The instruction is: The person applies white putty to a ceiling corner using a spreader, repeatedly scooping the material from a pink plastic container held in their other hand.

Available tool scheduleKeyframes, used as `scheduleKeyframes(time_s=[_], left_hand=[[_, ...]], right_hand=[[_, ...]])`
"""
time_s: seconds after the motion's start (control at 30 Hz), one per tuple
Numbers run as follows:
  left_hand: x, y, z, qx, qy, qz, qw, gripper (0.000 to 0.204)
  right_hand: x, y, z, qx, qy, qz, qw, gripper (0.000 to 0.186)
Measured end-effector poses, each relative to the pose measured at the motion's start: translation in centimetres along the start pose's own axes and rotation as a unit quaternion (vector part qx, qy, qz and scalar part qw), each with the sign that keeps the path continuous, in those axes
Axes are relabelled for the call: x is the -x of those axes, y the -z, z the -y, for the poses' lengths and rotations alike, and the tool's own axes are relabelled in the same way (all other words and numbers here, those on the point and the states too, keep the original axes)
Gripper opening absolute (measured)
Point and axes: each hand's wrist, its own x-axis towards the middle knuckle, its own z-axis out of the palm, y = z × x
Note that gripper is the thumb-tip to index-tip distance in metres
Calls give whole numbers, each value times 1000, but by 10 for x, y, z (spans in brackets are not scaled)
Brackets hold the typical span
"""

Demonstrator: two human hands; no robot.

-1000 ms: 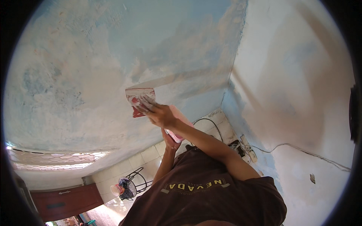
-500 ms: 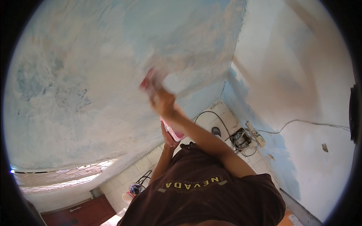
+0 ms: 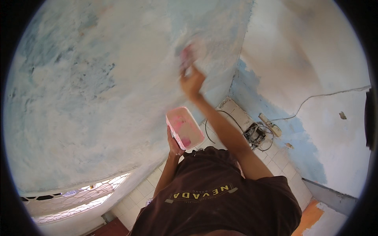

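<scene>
My right hand (image 3: 191,82) is raised against the patchy blue-and-white wall (image 3: 98,90), shut on a small scraper with a reddish handle (image 3: 186,56). The scraper is motion-blurred and its blade lies against the plaster. Lower down, my left hand (image 3: 173,146) grips a pink rectangular tray (image 3: 184,128) from underneath, held close to my chest. The tray has pinkish smears inside. My dark brown T-shirt (image 3: 220,196) fills the lower middle of the view.
The wall corner (image 3: 240,59) runs just right of my raised hand. On the white tiled floor (image 3: 283,161) lie a tangle of cables (image 3: 256,135) and a power strip (image 3: 270,125). A thin cable (image 3: 327,94) crosses the right wall. A window grille (image 3: 75,196) shows lower left.
My right hand has swept the scraper up and to the right along the wall. The pink tray in my left hand has come into fuller view.
</scene>
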Motion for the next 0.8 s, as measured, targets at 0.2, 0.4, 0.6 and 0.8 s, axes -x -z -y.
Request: scheduleKeyframes(time_s=[0.2, 0.4, 0.6, 0.8], left_hand=[[15, 21, -20, -7, 26, -10, 1000, 71], [28, 19, -35, -22, 25, 31, 999, 73], [18, -16, -28, -22, 56, 42, 997, 75], [15, -12, -23, 7, -3, 18, 1000, 81]], right_hand=[[85, 37, 31, -200, 125, 93, 967, 49], [-35, 31, -16, -40, 9, -83, 996, 41], [52, 91, 63, -50, -13, 121, 991, 30], [92, 162, 72, 1, -123, 276, 953, 18]])
